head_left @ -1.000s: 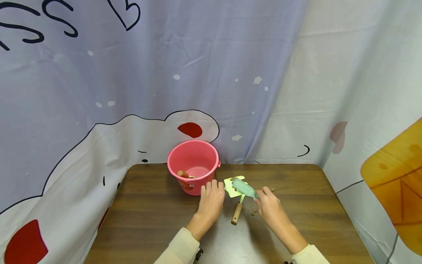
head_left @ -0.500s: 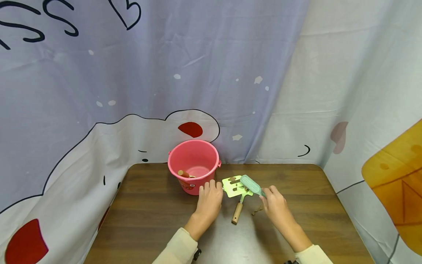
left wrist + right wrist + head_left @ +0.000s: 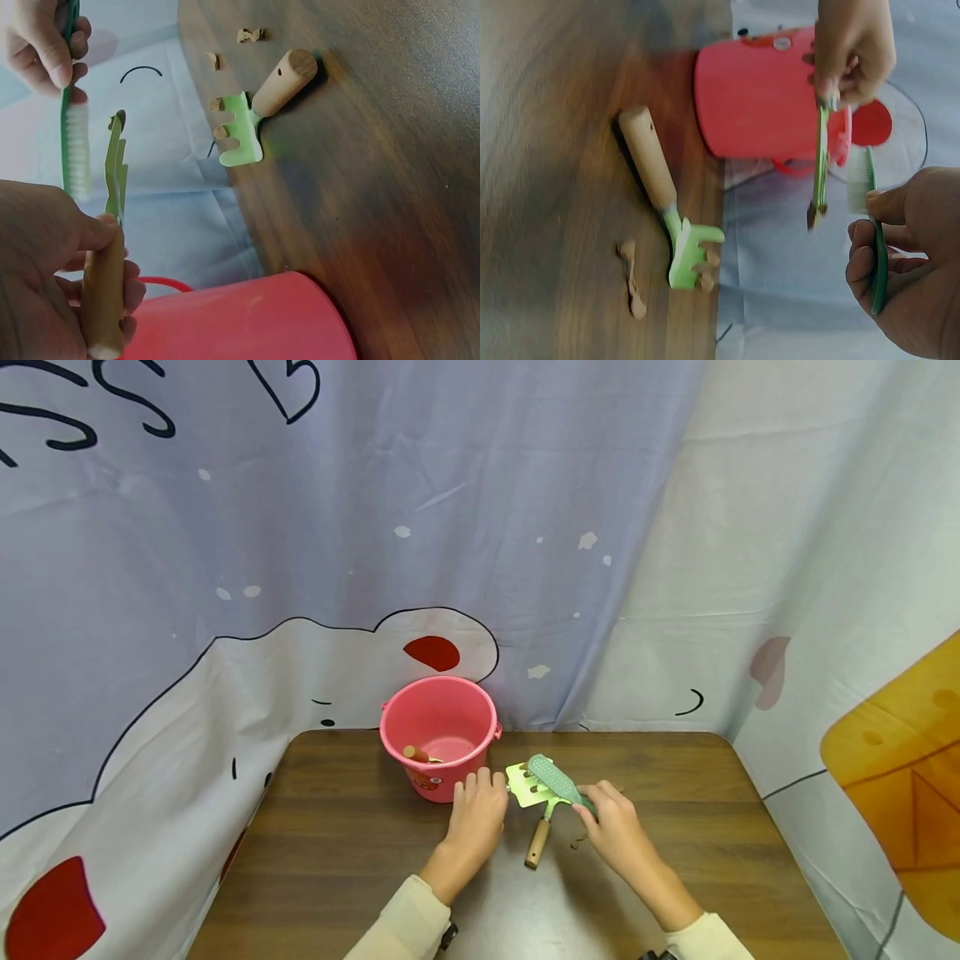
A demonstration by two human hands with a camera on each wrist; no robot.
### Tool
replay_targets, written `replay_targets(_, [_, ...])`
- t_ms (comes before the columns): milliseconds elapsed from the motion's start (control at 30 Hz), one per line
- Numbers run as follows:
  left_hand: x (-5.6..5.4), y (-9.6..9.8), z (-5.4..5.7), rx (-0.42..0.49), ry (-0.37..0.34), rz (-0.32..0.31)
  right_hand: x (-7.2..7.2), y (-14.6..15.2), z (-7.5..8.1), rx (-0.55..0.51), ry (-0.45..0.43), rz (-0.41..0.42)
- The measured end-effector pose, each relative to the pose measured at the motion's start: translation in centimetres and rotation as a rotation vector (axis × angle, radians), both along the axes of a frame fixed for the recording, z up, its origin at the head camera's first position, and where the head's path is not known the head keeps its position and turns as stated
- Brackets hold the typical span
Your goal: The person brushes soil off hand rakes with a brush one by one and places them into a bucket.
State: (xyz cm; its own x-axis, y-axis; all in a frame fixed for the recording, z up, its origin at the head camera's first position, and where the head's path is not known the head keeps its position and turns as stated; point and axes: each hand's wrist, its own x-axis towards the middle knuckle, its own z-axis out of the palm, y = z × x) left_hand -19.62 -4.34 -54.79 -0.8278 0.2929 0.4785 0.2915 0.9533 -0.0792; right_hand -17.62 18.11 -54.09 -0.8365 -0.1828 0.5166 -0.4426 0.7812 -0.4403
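My left hand (image 3: 474,818) grips the wooden handle (image 3: 103,292) of a small lime-green garden fork (image 3: 522,787), raised above the table. A brown clump (image 3: 120,118) sticks to the fork's tip. My right hand (image 3: 618,827) pinches the handle of a green brush (image 3: 553,777), its pale bristles (image 3: 859,184) turned toward the fork's head. In both wrist views a gap shows between bristles and fork. Beneath them a small green hand rake (image 3: 694,251) with a wooden handle (image 3: 537,845) lies on the table, with brown bits (image 3: 220,131) at its tines.
A pink bucket (image 3: 438,781) stands at the back of the wooden table (image 3: 337,860), left of the tools, with a wooden-handled tool (image 3: 417,754) inside. More brown pieces (image 3: 632,281) lie on the tabletop near the rake. A patterned curtain (image 3: 525,568) hangs behind.
The right hand swings the brush away to the right, then back left over the fork's head. The left hand with the fork barely moves; rake and bucket stay in place.
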Motion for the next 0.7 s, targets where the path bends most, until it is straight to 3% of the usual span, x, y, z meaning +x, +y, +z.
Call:
replay_targets(167, [-0.1, 0.3, 0.0, -0.005, 0.012, 0.003, 0.4, -1.6, -0.1, -0.013, -0.053, 0.05])
replay_targets(433, [-0.1, 0.3, -0.1, -0.016, 0.033, 0.004, 0.4, -2.0, -0.6, 0.002, 0.008, 0.065])
replay_targets(700, [-0.2, 0.1, -0.2, -0.001, 0.035, -0.003, 0.0, -0.9, -0.9, 0.034, 0.059, 0.015])
